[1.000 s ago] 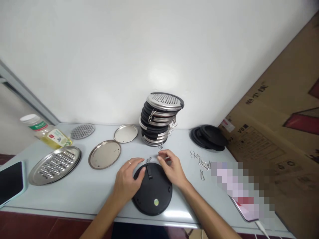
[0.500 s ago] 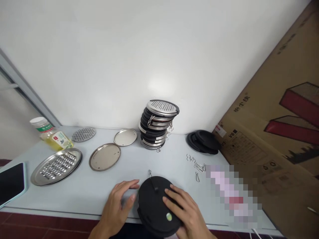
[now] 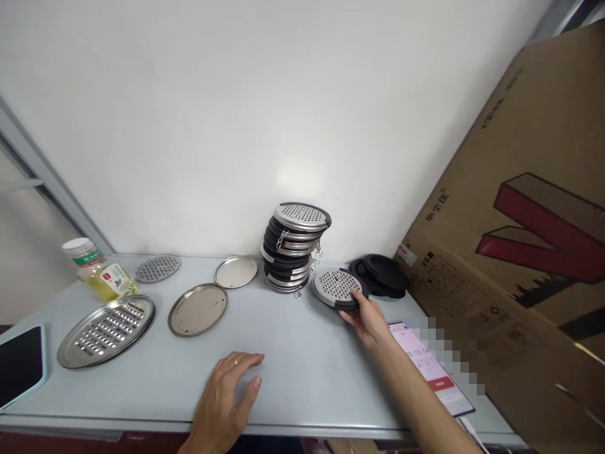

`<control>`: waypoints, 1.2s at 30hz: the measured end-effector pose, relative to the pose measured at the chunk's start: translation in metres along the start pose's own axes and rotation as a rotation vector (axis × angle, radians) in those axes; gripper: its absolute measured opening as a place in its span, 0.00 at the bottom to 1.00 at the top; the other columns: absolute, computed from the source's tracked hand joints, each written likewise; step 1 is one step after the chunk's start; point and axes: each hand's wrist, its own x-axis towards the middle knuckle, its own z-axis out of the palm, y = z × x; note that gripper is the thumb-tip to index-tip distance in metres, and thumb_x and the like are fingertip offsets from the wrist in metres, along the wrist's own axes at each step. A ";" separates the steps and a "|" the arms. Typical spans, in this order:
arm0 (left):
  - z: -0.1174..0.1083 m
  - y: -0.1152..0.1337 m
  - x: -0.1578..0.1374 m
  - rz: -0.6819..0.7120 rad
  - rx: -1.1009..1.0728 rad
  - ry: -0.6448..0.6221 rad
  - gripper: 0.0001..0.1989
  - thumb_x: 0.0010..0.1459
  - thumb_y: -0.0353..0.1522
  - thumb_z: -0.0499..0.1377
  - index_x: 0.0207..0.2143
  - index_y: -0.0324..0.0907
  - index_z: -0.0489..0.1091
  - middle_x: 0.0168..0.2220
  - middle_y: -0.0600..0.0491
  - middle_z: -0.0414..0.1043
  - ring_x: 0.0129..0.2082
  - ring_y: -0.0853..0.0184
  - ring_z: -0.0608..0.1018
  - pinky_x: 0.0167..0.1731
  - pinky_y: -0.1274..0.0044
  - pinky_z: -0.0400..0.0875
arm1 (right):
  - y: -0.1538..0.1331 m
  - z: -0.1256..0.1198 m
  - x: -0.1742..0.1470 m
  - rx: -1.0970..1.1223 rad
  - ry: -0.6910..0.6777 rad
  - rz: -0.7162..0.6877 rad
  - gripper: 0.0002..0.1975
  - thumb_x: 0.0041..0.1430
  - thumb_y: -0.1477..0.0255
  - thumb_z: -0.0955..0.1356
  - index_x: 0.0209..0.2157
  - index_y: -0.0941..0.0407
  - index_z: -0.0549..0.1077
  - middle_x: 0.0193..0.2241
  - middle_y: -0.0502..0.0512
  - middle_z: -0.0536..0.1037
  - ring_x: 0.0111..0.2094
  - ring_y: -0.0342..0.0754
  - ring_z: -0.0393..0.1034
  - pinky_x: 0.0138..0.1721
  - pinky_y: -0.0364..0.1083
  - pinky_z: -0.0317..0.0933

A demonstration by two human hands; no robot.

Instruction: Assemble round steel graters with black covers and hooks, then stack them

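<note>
My right hand [image 3: 366, 315] grips a round grater [image 3: 334, 285] by its black rim, thumb on top and fingers underneath. Its perforated metal face is turned up, just right of a leaning stack of similar graters [image 3: 288, 258] with metal clips hanging from it. Whether the held grater touches the table cannot be told. Near the front edge, my left hand [image 3: 224, 397] is empty, its thumb and fingers apart. Black round covers [image 3: 384, 274] lie overlapping just behind my right hand. My right arm hides the place where loose metal clips lay.
At left lie oval grater plates [image 3: 106, 331], a perforated disc [image 3: 158, 268] and two plain metal discs, one larger [image 3: 198, 309], one smaller [image 3: 235, 272]. A jar of yellow liquid [image 3: 101, 274] stands behind. Phones lie left [image 3: 21, 366] and right [image 3: 447, 394]. A large carton [image 3: 472, 265] borders the right.
My right hand has carried the grater from the front edge to beside the stack, and its perforated side now shows instead of the black one. My left hand stays near the front, apart from it.
</note>
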 end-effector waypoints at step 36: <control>0.001 0.006 0.004 0.073 0.053 -0.028 0.09 0.63 0.35 0.55 0.42 0.45 0.74 0.41 0.50 0.78 0.41 0.60 0.78 0.42 0.67 0.75 | 0.016 -0.005 -0.001 -0.576 -0.121 -0.326 0.21 0.51 0.69 0.67 0.48 0.59 0.69 0.49 0.65 0.76 0.33 0.52 0.78 0.28 0.48 0.71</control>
